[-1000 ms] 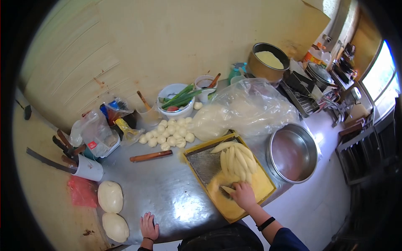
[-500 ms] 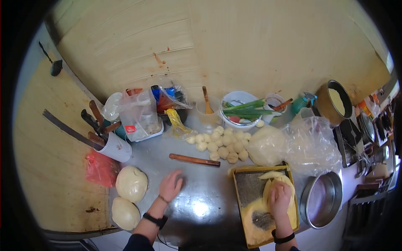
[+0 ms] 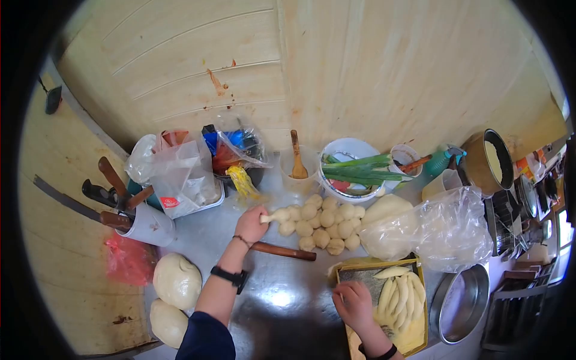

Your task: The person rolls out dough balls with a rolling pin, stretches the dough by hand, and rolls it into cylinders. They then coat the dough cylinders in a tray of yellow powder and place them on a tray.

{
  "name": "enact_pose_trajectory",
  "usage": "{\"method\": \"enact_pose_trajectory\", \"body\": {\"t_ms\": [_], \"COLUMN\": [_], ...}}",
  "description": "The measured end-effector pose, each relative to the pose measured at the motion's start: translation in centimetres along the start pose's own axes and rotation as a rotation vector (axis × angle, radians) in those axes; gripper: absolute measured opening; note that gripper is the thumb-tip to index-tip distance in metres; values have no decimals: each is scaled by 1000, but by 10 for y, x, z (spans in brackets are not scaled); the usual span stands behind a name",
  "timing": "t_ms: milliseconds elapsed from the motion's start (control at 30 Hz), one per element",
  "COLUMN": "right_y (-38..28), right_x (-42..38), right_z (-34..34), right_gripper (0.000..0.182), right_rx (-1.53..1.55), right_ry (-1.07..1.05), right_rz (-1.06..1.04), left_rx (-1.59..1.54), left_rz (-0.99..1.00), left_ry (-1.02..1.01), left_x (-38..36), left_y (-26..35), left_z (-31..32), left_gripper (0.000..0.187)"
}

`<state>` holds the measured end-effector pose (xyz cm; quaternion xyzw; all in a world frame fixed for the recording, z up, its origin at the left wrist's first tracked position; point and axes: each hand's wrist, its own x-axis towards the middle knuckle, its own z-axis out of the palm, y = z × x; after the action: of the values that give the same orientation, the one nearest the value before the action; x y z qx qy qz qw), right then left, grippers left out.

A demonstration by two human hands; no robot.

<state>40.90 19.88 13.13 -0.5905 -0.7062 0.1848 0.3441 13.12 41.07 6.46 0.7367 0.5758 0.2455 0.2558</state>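
At the left end of the cluster of dough balls (image 3: pixel 327 219), my left hand (image 3: pixel 251 223) is closed on a dough ball (image 3: pixel 266 219), which partly shows at the fingertips. Under that forearm runs a brown wooden rolling pin (image 3: pixel 285 251), its left end hidden. My right hand (image 3: pixel 354 303) is over the left part of a yellow-rimmed tray (image 3: pixel 425 327), fingers curled; whatever they hold, if anything, is hidden. Several long dough strips (image 3: pixel 401 300) lie side by side in that tray, on yellow meal.
Two large dough mounds (image 3: pixel 177 281) sit at the left, near a white container of knives (image 3: pixel 153 225). Behind stand a bowl of green onions (image 3: pixel 360 171) and a cup with a wooden spatula (image 3: pixel 298 165). Plastic-covered dough (image 3: pixel 390 228) and a round metal pan (image 3: pixel 462 306) are at the right.
My left hand has moved up from the bare table to the dough balls and taken hold of one. My right hand has left the dough strips, moving left across the tray.
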Motion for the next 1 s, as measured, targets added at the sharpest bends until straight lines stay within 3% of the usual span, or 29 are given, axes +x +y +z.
{"method": "enact_pose_trajectory", "body": {"t_ms": [100, 200, 267, 400, 467, 500, 567, 667, 700, 867, 1000], "right_y": [-11, -19, -6, -2, 0, 2, -17, -55, -65, -84, -87], "right_x": [39, 66, 67, 67, 57, 52, 42, 9, -4, -68, -102], "right_z": [42, 106, 155, 173, 168, 162, 132, 72, 58, 42, 57], "right_gripper": [34, 35, 30, 25, 20, 19, 22, 30, 34, 34, 37], "right_rx": [-79, -158, -390, -557, -636, -583, -482, -328, -269, -179, -198], "right_ry": [-64, -101, -118, -232, -198, -182, -181, -158, -124, -151, -197], "right_rz": [-99, -148, -191, -142, -219, -266, -232, -198, -197, -66, -51], "left_rx": [-18, -156, -261, -228, -15, -18, 590, 465, 168, 231, 242], "left_rz": [8, -63, -17, -170, 14, 11, 88, 56, 6, 188, 279], "left_ry": [22, -85, -41, -35, -239, -235, -254, -225, -208, -305, -352], "left_x": [-79, -165, -229, -318, -340, -356, -372, -386, -373, -358, -359], "left_y": [32, 84, 82, 78, 58, 60, 60, 40, 39, 40, 41], "left_z": [-64, -122, -135, -101, -54, -47, -37, -29, -26, 36, 14], "left_gripper": [21, 28, 34, 44, 57, 57, 69, 77, 81, 82, 79]}}
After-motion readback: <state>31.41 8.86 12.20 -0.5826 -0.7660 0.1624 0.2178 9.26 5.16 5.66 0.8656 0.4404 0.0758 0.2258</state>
